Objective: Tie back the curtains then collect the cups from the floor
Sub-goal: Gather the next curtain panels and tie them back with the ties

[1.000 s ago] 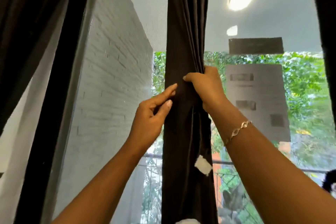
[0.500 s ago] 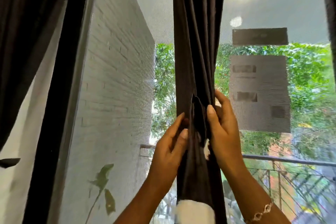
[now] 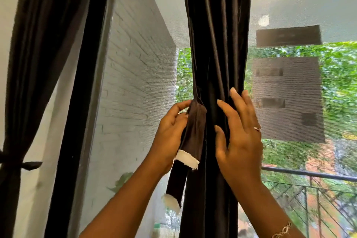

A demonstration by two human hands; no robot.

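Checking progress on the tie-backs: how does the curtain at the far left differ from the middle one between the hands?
The left curtain is cinched by a tie band and sweeps aside; the middle curtain hangs straight, gathered but untied. No hand touches the left curtain; the middle curtain's loose, white-ended tie strap is held by the left hand while the right hand presses its folds. Both are dark fabric.
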